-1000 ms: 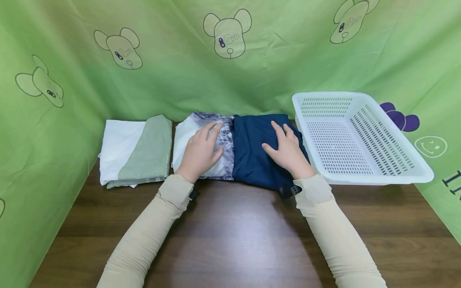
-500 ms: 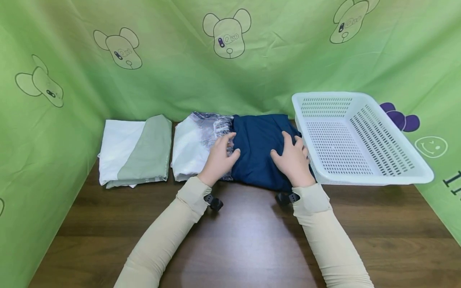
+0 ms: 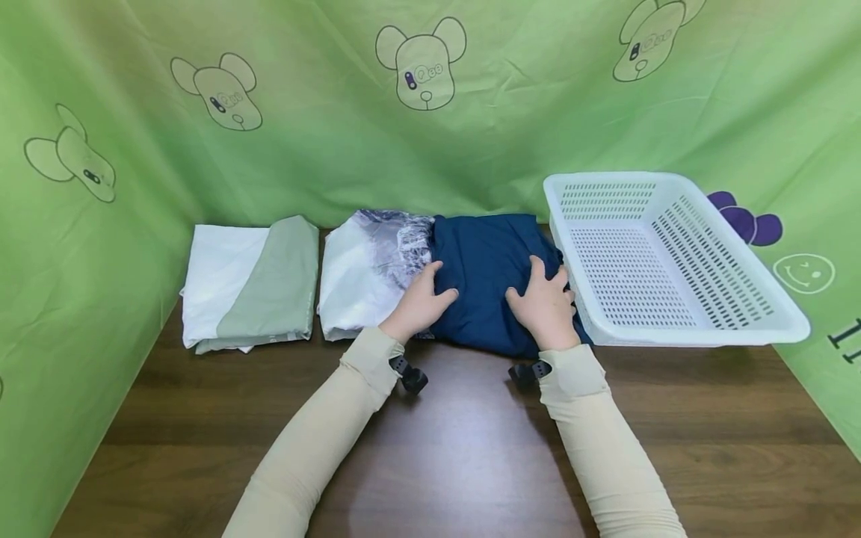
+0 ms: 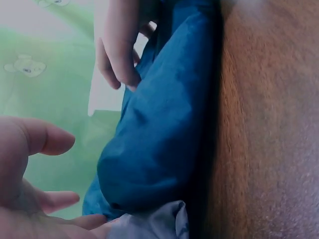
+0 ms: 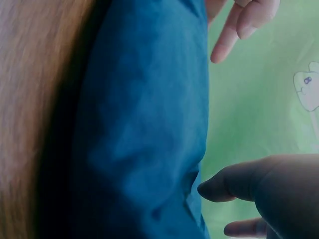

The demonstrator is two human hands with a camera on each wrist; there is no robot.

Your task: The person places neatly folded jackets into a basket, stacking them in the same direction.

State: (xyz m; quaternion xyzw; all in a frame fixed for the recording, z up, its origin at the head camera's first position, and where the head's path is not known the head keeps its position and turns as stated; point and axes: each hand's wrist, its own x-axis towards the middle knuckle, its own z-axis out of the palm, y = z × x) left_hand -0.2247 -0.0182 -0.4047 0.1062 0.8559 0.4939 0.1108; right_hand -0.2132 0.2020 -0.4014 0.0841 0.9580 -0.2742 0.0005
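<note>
A folded navy garment (image 3: 480, 254) lies on the table, its near side a thick rounded fold in both wrist views. At its left edge is my left hand (image 3: 418, 305), fingers along the seam with a folded white and grey patterned garment (image 3: 366, 276); its thumb stands apart above the cloth in the left wrist view. My right hand (image 3: 543, 310) is over the navy garment's right side, beside the basket, thumb and fingers spread. In the right wrist view its thumb (image 5: 219, 184) comes right up to the navy cloth.
A white slotted plastic basket (image 3: 679, 334) stands to the right of the navy garment. Farther left lies a folded white and sage-green garment (image 3: 276, 284). Green printed cloth (image 3: 323, 127) hangs behind and at the sides of the wooden table (image 3: 457, 448).
My left hand has moved right, off the patterned garment to the navy garment's left edge. My right hand has come slightly nearer, down the navy garment's right side.
</note>
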